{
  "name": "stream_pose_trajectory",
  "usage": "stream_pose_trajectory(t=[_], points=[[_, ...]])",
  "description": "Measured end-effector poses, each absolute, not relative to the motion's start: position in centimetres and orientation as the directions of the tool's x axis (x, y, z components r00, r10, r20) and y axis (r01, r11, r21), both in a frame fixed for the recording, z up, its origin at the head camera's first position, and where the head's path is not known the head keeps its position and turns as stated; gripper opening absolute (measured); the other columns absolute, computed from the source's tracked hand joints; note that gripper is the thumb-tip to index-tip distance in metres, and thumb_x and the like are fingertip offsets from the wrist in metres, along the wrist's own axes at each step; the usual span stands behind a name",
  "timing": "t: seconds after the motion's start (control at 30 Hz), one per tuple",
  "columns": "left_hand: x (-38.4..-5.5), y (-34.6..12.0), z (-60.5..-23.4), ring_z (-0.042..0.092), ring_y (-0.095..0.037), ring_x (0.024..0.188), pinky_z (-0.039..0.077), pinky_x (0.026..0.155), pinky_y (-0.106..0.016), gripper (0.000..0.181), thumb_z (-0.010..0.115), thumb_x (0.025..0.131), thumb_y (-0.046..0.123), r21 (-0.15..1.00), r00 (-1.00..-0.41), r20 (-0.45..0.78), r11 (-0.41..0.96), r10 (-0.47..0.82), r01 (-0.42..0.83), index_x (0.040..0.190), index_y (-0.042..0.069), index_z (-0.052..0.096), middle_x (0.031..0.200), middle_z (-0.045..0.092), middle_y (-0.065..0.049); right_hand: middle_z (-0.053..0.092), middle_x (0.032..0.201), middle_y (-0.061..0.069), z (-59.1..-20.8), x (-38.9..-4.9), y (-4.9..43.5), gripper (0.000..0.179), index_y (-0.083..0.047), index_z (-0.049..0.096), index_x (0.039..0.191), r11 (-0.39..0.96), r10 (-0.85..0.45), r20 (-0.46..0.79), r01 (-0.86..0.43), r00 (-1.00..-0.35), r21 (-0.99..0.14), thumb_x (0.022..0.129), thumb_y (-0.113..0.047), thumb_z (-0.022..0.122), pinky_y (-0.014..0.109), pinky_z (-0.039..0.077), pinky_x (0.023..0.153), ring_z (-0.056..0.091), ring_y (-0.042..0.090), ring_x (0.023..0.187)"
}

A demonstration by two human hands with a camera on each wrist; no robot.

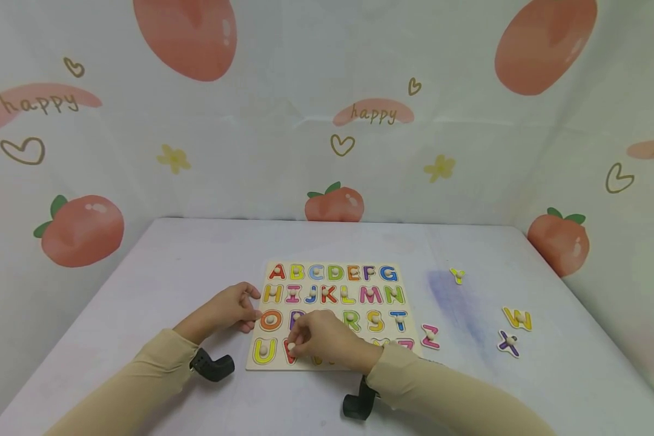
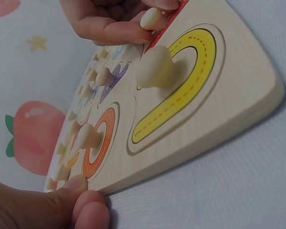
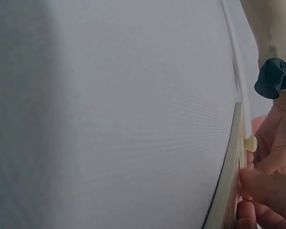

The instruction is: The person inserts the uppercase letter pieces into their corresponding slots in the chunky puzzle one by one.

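A wooden alphabet puzzle board (image 1: 253,360) lies on the table, with knobbed letters in rows. My left hand (image 1: 231,310) grips its left edge beside the orange O (image 1: 270,320); in the left wrist view, the thumb (image 2: 76,183) touches that edge. Over the bottom row, my right hand (image 1: 327,340) pinches the knob of the red letter V (image 2: 168,25), just right of the yellow U (image 2: 200,52). The V is at its slot, partly covered by fingers; whether it sits fully flat I cannot tell. My right hand also hides part of the lower rows.
Right of the board lie loose letters: a pink Z (image 1: 430,336) close to its edge, a yellow Y (image 1: 457,276) farther back, a yellow W (image 1: 518,318) and a purple X (image 1: 508,343). A printed cloth backdrop (image 1: 283,163) stands behind the table.
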State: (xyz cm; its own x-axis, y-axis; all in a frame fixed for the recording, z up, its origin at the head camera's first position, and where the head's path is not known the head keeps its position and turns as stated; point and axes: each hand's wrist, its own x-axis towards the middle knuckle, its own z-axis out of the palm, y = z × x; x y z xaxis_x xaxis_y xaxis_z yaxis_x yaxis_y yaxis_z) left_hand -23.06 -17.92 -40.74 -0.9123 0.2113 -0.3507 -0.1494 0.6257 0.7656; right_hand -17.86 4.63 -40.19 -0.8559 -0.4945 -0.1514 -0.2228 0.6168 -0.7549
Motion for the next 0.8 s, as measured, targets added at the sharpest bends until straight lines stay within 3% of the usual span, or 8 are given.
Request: stream_pose_trajectory(t=[0.3,0.8], points=[[-23.2,-17.9,-40.8,0.058,-0.012,0.057,0.053,0.055,-0.024,0.042,0.069,0.087,0.004,0.766,-0.911,-0.35,0.626,0.216,-0.146,0.12,-0.003,0.045,0.074,0.058,-0.008,0.061,0.079,-0.008,-38.3,-18.7,7.7,0.024,-0.017,0.069,0.099,0.595,-0.484,-0.132,-0.215,-0.865,-0.775,0.079,-0.022,0.081,0.021,0.047,0.058,0.058,0.01,0.069],[-23.2,-17.9,-40.7,0.058,-0.012,0.058,0.054,0.055,-0.024,0.042,0.069,0.087,0.003,0.769,-0.91,-0.351,0.623,0.222,-0.145,0.12,-0.004,0.045,0.075,0.058,-0.008,0.062,0.092,0.007,-34.9,-21.1,22.0,0.032,0.0,0.063,0.112,0.564,-0.299,0.016,-0.19,-0.954,-0.804,0.088,-0.019,0.07,0.03,0.05,0.074,0.061,0.021,0.083]])
